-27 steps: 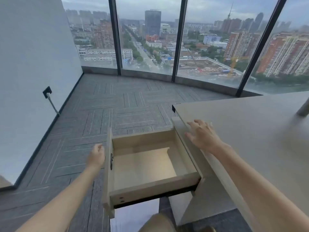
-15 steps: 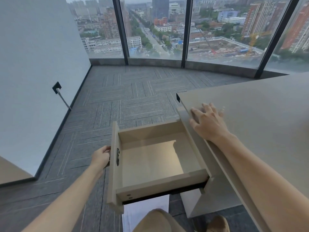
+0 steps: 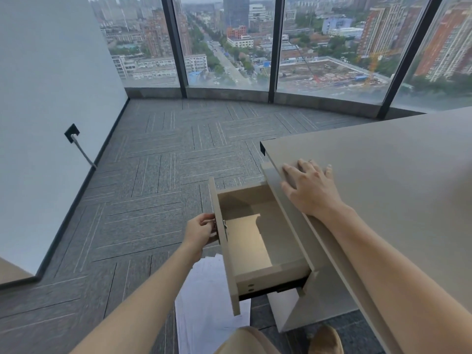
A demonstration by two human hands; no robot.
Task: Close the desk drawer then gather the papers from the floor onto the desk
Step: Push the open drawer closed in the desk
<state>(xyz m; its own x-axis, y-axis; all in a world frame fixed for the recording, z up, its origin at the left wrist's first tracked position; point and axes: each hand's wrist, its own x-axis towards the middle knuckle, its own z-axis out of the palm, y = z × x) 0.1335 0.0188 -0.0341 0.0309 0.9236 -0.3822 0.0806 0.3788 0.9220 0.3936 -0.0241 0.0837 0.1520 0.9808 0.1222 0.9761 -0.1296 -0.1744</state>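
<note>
A beige drawer (image 3: 255,251) stands partly out of the beige desk (image 3: 383,175), and its inside holds nothing. My left hand (image 3: 200,229) presses against the outer face of the drawer front (image 3: 224,251) at its metal lock, fingers curled on it. My right hand (image 3: 310,187) lies flat on the desk top near its left edge, fingers spread. White papers (image 3: 204,302) lie on the grey carpet below the drawer, partly hidden by my left arm and the drawer.
A white wall (image 3: 51,98) with a socket and a cable (image 3: 76,141) runs along the left. Tall windows (image 3: 229,47) curve across the back. My knee (image 3: 245,341) and a brown shoe (image 3: 325,339) show at the bottom.
My left hand reached the drawer front and the drawer has slid some way into the desk. My right hand settled flat on the desk top.
</note>
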